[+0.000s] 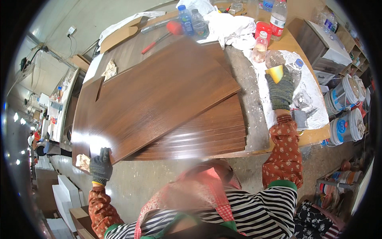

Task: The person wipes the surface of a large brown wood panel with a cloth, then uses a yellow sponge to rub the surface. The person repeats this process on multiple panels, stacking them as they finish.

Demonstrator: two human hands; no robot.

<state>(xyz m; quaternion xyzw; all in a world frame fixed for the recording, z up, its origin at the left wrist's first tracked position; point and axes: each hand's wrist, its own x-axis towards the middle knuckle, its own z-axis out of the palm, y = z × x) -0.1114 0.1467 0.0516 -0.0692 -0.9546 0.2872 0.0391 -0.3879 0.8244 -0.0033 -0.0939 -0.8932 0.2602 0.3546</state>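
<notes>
A long brown wood-grain board [159, 91] lies aslant over a stack of similar boards [207, 135] on the table. My left hand [101, 166], in a dark grey knit glove, grips the top board's near left corner, fingers over its edge. At the right side of the table, my right hand [281, 89], gloved too, is closed on a flat yellow and whitish piece [275, 73], whose kind I cannot make out. Under and around that hand is a white-smeared sheet [312, 87]. A small dark grey block [299, 118] sits close to the wrist.
Bottles, one blue-capped [185, 20] and one large with a red label [278, 20], stand at the back. A small bottle [260, 47] is beyond my right hand. A red-headed mallet [174, 28] and white cloths [230, 28] lie behind the boards. Buckets [345, 126] stand right.
</notes>
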